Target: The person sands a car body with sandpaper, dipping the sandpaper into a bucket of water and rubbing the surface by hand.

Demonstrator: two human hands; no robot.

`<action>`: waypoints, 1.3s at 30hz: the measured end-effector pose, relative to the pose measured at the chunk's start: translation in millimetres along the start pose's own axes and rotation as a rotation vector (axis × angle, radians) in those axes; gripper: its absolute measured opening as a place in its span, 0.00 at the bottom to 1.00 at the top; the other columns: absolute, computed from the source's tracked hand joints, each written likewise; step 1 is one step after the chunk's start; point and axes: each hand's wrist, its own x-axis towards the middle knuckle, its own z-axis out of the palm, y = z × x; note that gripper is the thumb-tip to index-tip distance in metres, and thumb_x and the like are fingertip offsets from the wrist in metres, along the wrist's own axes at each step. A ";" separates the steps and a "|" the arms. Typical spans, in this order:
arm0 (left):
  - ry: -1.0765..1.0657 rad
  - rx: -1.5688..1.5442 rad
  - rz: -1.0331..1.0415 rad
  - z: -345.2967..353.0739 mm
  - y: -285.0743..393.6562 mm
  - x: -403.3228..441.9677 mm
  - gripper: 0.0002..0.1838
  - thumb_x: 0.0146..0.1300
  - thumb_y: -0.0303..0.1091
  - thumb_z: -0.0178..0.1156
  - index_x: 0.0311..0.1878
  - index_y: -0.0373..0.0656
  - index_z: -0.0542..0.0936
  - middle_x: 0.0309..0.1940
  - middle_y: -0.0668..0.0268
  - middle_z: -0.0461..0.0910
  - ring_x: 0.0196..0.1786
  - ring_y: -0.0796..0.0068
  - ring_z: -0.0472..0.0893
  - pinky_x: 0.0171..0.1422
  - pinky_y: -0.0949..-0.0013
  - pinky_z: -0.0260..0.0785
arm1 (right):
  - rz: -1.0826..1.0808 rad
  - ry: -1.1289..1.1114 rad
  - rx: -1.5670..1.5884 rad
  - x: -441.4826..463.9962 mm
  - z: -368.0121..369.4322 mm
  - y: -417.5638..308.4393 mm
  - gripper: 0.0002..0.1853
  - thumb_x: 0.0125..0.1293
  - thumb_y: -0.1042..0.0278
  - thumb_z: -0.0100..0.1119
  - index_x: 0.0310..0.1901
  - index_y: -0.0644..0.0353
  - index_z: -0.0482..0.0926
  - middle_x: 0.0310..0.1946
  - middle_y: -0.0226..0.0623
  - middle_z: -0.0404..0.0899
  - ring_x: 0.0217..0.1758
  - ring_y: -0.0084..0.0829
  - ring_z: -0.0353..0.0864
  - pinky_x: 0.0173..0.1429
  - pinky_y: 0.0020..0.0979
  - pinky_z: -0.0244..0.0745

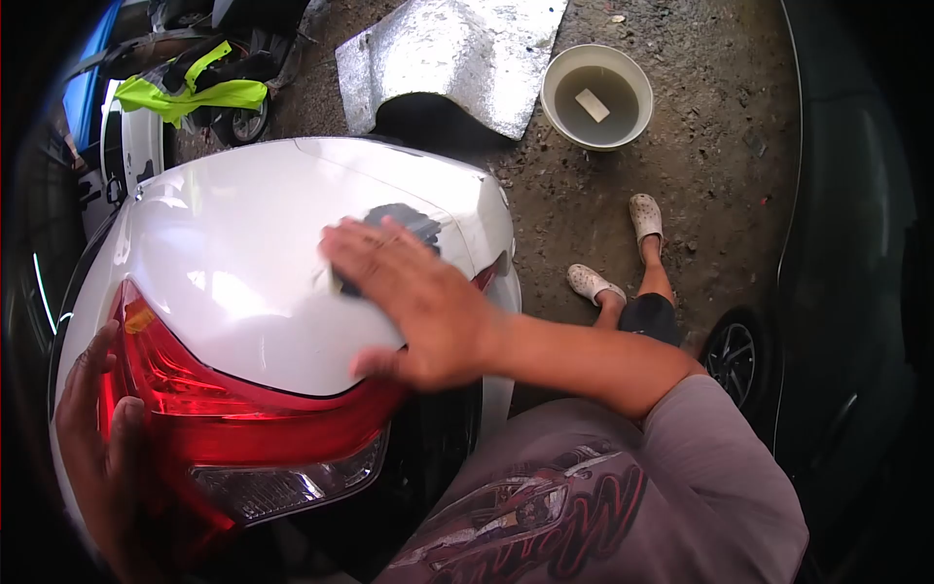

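My right hand (pixel 418 302) lies flat, palm down, on the white car body panel (pixel 224 224) above the tail light. Its fingers are stretched out, the thumb is spread, and motion blurs it slightly. Around and under the fingers shows a dark grey patch (pixel 404 219); whether it is a loose sheet or part of the surface I cannot tell. What lies beneath the palm is hidden. At the left edge of the red tail light (pixel 243 428), my left hand (pixel 97 419) has its fingers apart, touching or close to the lens, with nothing visible in it.
A white bucket (pixel 642 97) of murky water, with a pale block (pixel 592 105) in it, stands on the dirt floor. A silver foil-faced sheet (pixel 438 58) lies beside it. Bright yellow-green cloth (pixel 190 97) hangs by a motorbike. A dark car (pixel 846 292) borders the right.
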 end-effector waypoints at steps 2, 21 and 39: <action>0.010 -0.027 -0.024 -1.3 0.9 0.3 0.45 0.71 0.67 0.61 0.78 0.39 0.78 0.63 0.43 0.83 0.68 0.46 0.82 0.75 0.43 0.73 | 0.233 -0.063 -0.051 8.2 -12.5 58.2 0.53 0.79 0.22 0.43 0.81 0.71 0.64 0.81 0.60 0.67 0.89 0.52 0.61 0.92 0.60 0.45; -0.134 0.089 -0.038 -11.6 -3.6 4.1 0.45 0.73 0.68 0.58 0.80 0.41 0.75 0.71 0.41 0.78 0.76 0.40 0.77 0.79 0.38 0.69 | 0.455 -0.427 0.025 50.2 -37.9 94.9 0.50 0.84 0.26 0.35 0.87 0.67 0.52 0.89 0.57 0.52 0.94 0.49 0.47 0.94 0.53 0.37; -0.176 0.059 -0.057 -13.1 2.0 9.9 0.44 0.74 0.63 0.58 0.82 0.40 0.73 0.74 0.43 0.76 0.79 0.41 0.74 0.83 0.38 0.65 | 0.470 -0.494 -0.001 36.6 -42.9 72.6 0.61 0.76 0.14 0.36 0.89 0.66 0.45 0.89 0.61 0.45 0.94 0.52 0.42 0.93 0.58 0.35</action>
